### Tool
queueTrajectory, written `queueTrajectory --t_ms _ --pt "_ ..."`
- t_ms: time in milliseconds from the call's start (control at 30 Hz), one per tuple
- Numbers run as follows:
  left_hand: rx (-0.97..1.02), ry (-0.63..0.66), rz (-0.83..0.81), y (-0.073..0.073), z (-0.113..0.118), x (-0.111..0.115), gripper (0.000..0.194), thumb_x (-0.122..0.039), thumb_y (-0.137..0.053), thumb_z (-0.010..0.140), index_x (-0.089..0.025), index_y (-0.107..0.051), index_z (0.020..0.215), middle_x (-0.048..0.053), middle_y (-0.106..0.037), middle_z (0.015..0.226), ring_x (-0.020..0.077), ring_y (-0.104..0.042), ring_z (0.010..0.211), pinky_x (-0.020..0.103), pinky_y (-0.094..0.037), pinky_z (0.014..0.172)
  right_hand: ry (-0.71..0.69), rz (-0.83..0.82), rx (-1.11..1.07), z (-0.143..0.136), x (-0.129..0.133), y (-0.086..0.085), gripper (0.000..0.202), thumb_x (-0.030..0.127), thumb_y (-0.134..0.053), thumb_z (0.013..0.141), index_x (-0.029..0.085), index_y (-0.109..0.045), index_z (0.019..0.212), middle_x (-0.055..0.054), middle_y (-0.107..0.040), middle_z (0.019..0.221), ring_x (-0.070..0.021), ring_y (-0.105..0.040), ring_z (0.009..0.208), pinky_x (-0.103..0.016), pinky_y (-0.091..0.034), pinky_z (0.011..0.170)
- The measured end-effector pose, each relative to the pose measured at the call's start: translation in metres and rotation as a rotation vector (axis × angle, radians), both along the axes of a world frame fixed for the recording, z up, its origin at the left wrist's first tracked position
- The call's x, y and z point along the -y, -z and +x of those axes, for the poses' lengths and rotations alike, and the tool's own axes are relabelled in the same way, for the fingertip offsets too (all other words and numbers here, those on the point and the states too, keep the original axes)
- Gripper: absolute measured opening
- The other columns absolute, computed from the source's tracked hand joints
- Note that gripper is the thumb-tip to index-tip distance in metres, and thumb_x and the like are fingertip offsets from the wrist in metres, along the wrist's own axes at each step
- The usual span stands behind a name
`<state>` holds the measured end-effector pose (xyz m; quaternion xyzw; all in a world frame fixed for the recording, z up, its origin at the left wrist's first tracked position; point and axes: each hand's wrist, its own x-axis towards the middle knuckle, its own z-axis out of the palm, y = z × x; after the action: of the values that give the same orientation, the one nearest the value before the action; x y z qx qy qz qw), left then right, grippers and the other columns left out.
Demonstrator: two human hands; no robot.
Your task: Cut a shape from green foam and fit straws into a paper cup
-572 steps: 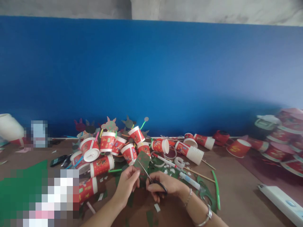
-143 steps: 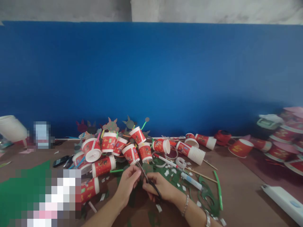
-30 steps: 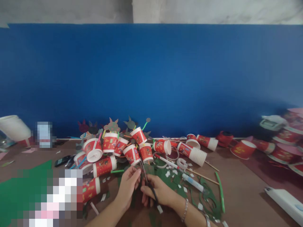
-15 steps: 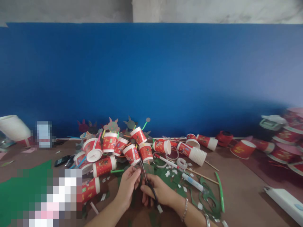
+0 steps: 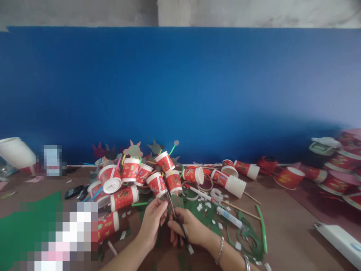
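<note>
Right hand [image 5: 179, 227] grips black-handled scissors [image 5: 172, 209]; left hand [image 5: 153, 217] curled beside blades, can't tell if pinching anything. Green paper [image 5: 179, 202] just right of blades. Cutting looks partway: green offcuts [image 5: 257, 248] scattered right. Animal-head cup [image 5: 131, 170] looks done; nested paper cups [image 5: 231, 184] seem undecorated.

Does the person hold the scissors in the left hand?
No, the scissors are in the right hand, with the blades pointing away from the person.
</note>
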<state>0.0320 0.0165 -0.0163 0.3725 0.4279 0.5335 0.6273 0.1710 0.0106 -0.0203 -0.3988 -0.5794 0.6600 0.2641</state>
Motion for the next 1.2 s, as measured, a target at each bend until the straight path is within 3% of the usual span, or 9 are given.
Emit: queueTrajectory --t_ms 333,1200 --pt "0.018 0.014 0.014 0.0024 -0.0004 -0.0012 0.033 -0.038 -0.067 0.073 -0.016 -0.046 0.062 -0.008 -0.043 0.048 0.0051 -0.039 0.042 0.017 -0.023 0.04 0.001 -0.012 -0.024 -0.0017 0.0001 -0.0045 0.03 0.042 -0.061 0.074 0.016 -0.047 0.08 0.004 -0.06 0.052 -0.0085 -0.055 0.04 -0.015 -0.04 0.035" --pt "0.014 0.019 0.002 0.0011 -0.0002 -0.0002 0.031 -0.038 -0.067 0.072 -0.017 -0.046 0.062 -0.007 -0.044 0.049 0.0066 -0.042 0.043 0.018 -0.023 0.041 0.0 0.006 -0.011 -0.0006 0.0008 -0.0039 0.03 0.042 -0.059 0.075 0.017 -0.045 0.08 0.004 -0.059 0.051 -0.0084 -0.054 0.04 -0.015 -0.039 0.035"
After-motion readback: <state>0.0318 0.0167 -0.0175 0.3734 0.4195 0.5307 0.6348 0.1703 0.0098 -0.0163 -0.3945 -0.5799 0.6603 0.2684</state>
